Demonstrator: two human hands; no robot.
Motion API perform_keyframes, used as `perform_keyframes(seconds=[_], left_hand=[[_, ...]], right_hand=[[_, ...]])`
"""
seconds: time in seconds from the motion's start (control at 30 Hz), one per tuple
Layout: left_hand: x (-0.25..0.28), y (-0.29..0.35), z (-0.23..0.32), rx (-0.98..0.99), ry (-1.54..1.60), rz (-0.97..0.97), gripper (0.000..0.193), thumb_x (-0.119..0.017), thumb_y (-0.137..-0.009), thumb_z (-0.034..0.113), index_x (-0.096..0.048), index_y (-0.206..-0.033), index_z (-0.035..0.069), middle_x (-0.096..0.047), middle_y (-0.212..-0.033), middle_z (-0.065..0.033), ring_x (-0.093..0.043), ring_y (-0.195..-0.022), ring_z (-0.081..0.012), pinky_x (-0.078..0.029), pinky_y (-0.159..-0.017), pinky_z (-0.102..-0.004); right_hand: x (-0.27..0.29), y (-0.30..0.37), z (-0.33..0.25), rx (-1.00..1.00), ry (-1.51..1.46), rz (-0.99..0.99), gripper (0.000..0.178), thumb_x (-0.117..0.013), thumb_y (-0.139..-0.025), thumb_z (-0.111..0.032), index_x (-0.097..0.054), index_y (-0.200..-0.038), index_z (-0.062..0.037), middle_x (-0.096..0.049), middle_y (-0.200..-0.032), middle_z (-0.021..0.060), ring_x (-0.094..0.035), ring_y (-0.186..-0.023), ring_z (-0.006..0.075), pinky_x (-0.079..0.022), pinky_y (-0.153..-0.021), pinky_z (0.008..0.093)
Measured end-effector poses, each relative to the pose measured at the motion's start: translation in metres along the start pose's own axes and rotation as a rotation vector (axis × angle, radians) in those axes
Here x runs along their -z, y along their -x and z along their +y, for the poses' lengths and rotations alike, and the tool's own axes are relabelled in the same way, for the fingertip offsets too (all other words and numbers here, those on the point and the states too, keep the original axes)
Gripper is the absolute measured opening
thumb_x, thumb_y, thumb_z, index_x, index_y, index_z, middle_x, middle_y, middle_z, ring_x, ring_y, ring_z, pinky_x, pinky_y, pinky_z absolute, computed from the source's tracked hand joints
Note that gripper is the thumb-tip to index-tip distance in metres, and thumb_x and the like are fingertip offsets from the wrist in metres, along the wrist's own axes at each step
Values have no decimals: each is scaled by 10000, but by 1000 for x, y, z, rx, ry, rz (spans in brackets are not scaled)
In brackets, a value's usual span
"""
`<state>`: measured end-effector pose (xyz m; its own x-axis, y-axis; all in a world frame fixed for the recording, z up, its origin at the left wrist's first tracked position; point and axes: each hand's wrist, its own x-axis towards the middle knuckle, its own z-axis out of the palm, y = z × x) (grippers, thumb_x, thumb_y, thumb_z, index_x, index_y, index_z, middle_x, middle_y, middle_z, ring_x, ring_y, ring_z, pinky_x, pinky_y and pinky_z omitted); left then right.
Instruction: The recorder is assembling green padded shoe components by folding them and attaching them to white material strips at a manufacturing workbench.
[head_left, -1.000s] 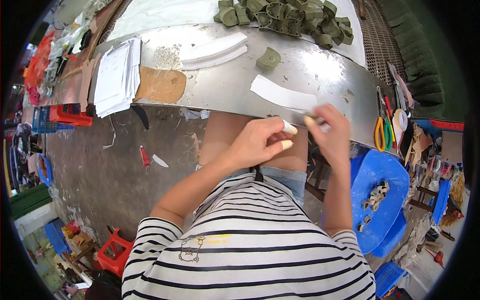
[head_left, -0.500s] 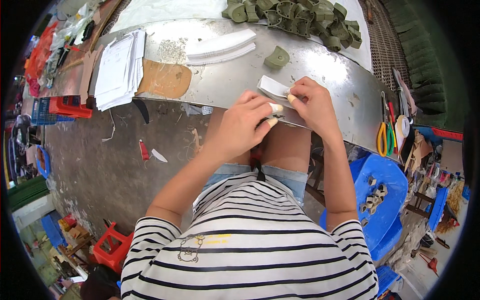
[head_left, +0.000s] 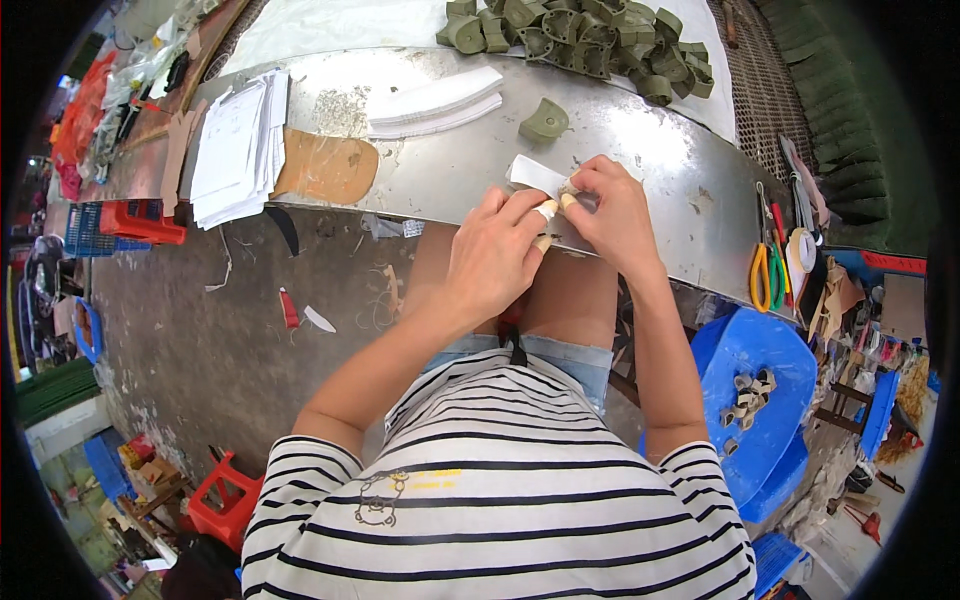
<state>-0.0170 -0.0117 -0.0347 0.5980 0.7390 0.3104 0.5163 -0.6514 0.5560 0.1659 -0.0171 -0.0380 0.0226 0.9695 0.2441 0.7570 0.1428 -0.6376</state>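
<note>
Both my hands meet over the near edge of a shiny metal table. My left hand and my right hand pinch a thin white strip that lies flat on the metal; taped fingertips touch its near end. A single olive-green moulded piece sits just beyond the strip. Further back lies a stack of curved white strips.
A heap of olive-green pieces fills the table's far side. White paper sheets and a tan leather patch lie at left. Scissors and a tape roll sit at right. A blue bin with small parts stands lower right.
My hands have moved up from the table's edge onto the metal and now press the white strip flat. The view has shifted slightly with my head.
</note>
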Motion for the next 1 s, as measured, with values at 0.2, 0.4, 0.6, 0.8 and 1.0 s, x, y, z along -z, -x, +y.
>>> perform_keyframes(seconds=[0.2,0.4,0.6,0.8,1.0], left_hand=[[-3,-1,-2,25,-7,-7,294,-615,-730,41,-606,-1024,58,-548,-1114,-20,-516,-925,-255,-490,-746,-361],[-4,-4,-3,33,-5,10,280,-609,-738,42,-605,-1016,76,-531,-1078,-19,-516,-932,-254,-496,-733,-376],[-1,-14,-3,29,-42,-62,219,-636,-742,74,-626,-961,71,-524,-1024,-33,-512,-900,-250,-497,-697,-373],[4,-26,16,131,493,103,259,-675,-779,186,-626,-970,18,-567,-932,-109,-541,-872,-271,-489,-648,-354],[-6,-19,7,157,678,14,383,-628,-823,328,-625,-976,-23,-588,-865,-156,-555,-860,-307,-475,-725,-394]], right_hand=[[9,-3,-2,64,-33,-48,206,-654,-679,-89,-607,-848,18,-590,-863,84,-566,-750,223,-458,-635,299],[9,-6,16,-229,-247,-38,195,-637,-727,-118,-619,-873,11,-615,-809,66,-586,-721,194,-477,-646,322],[112,-12,45,-410,-475,573,131,-600,-824,-98,-644,-897,1,-632,-804,19,-571,-654,65,-484,-563,210],[79,-5,-35,-105,126,499,182,-656,-758,-68,-629,-930,-16,-644,-761,68,-603,-614,118,-482,-535,259],[37,-12,-61,-43,46,364,146,-665,-721,-44,-608,-854,-24,-652,-764,78,-606,-598,137,-477,-559,258]])
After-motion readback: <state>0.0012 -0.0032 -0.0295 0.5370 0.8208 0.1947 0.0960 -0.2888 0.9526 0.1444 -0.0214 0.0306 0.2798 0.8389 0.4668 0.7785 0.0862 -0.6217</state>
